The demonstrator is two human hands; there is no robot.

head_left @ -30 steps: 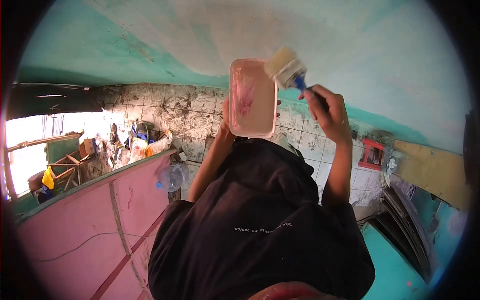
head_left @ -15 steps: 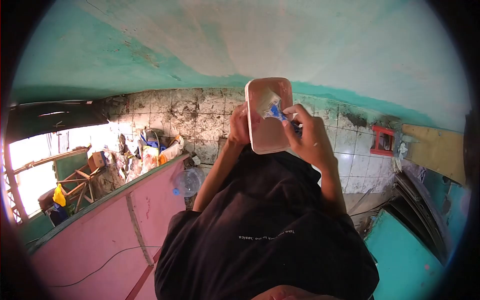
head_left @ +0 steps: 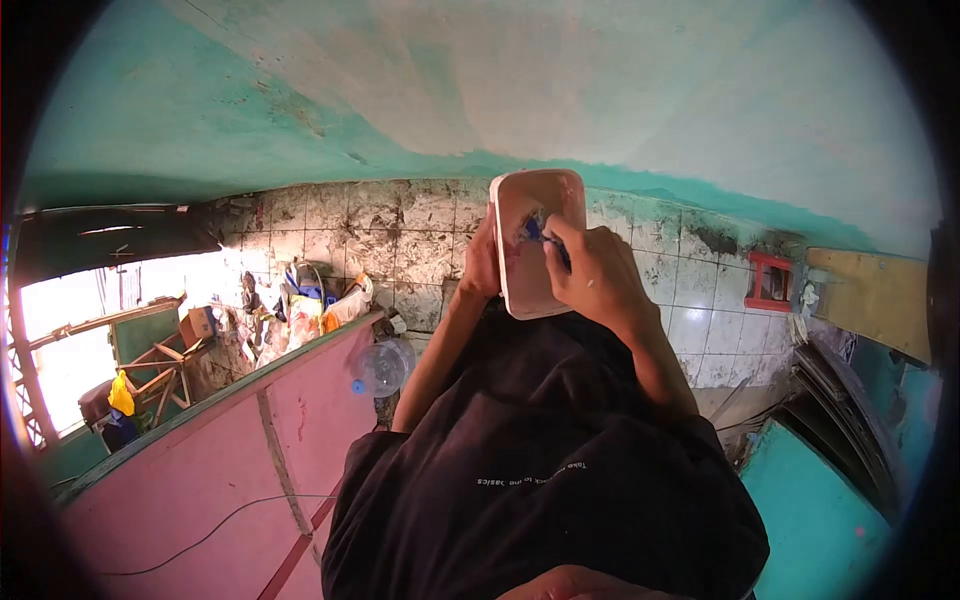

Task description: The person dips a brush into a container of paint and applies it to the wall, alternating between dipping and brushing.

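Observation:
My left hand (head_left: 482, 262) grips the left edge of a pale pink plastic container (head_left: 530, 270), held up in front of me. My right hand (head_left: 592, 275) holds a paintbrush (head_left: 535, 228) with a blue handle, its bristles pushed down inside the container and mostly hidden. Both hands sit close together above my black shirt (head_left: 545, 460). Behind them rises a wall (head_left: 600, 90), teal with a large pale patch.
A stained tiled floor (head_left: 400, 235) lies below. A pink partition (head_left: 200, 460) with a cable on it stands at the left, a clear water jug (head_left: 380, 368) beside it. Clutter (head_left: 300, 300) lies further left. A red stool (head_left: 768, 282) and a wooden board (head_left: 875, 305) are at the right.
My right hand came down from the wall and pushed the brush into the container. The container dropped slightly lower and closer to my chest.

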